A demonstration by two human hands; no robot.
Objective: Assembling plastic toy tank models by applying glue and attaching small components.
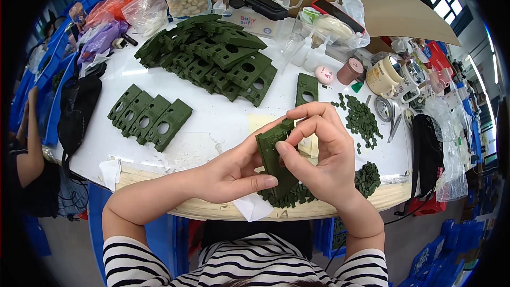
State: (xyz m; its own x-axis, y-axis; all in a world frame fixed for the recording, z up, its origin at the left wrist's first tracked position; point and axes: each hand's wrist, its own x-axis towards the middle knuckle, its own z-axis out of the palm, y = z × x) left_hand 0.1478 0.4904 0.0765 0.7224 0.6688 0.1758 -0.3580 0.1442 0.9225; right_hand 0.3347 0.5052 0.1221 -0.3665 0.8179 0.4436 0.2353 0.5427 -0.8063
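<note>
My left hand [228, 174] holds a dark green plastic model part [275, 162], a flat plate with raised details, tilted up above the table's front edge. At the plate's upper edge, my right hand [326, 162] has its thumb and index finger pinched together. Whatever lies between those fingertips is too small to make out. Beneath both hands is a pile of small green plastic pieces [287, 197]. Another pile of small pieces [367, 179] sits right of my right wrist, and loose pieces [362, 119] are scattered farther back.
A large heap of green plates [212, 56] fills the back left. Several plates stand in a row [151, 117] at left; a single plate [306, 91] lies beyond my hands. Mugs [385, 76], a tape roll [383, 109] and scissors [394, 126] are at right. Another person's arm [33, 133] shows far left.
</note>
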